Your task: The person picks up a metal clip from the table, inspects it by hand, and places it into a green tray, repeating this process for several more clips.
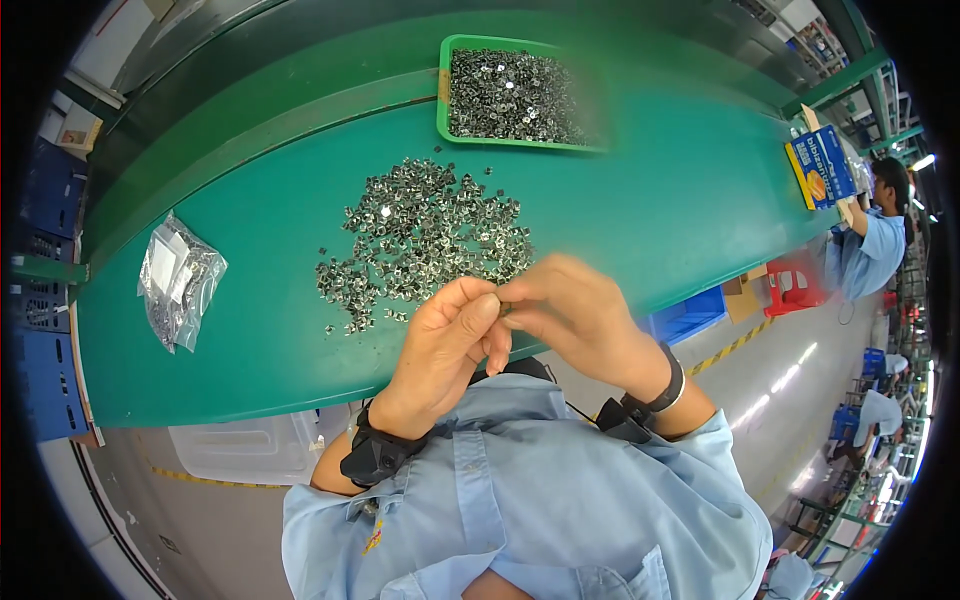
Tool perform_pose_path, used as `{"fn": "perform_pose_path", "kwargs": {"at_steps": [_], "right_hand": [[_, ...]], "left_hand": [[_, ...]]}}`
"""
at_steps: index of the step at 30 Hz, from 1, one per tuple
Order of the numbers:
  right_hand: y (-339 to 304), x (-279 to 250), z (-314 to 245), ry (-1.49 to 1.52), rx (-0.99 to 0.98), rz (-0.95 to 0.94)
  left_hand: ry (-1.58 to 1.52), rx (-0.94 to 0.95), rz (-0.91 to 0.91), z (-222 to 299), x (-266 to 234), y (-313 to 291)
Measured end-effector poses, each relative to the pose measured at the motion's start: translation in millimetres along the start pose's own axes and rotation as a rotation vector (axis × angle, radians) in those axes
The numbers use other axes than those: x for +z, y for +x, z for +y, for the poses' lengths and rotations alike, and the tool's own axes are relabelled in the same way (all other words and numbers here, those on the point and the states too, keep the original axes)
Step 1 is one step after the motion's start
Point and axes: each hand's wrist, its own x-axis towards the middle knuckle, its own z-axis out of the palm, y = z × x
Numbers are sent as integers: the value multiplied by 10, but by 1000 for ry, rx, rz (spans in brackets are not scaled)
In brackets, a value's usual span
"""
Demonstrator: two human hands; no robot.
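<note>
Both my hands meet over the near edge of the green table. My left hand (447, 340) pinches a small dark metal part (504, 309) between thumb and fingers. The fingertips of my right hand (585, 315), slightly blurred, close on the same part from the other side. Its exact shape is mostly hidden by the fingers. Just beyond my hands lies a loose, spread-out pile of small shiny metal pieces (430, 235). Behind the pile, a green tray (444, 95) is filled with many similar small metal pieces.
A clear plastic bag (178, 285) with a white label lies at the table's left. A blue and yellow box (822, 168) stands at the far right, near another person (868, 245) in blue. Below the table are a clear bin (245, 448), a blue crate (690, 318) and a red stool (793, 288).
</note>
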Motion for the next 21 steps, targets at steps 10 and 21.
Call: {"fn": "perform_pose_path", "kwargs": {"at_steps": [10,21], "right_hand": [[32,124,-35,-82,-71,170],[-7,71,-34,-165,-110,80]], "left_hand": [[34,71,28,26,6,-41],[147,57,74,25,-3,-86]]}}
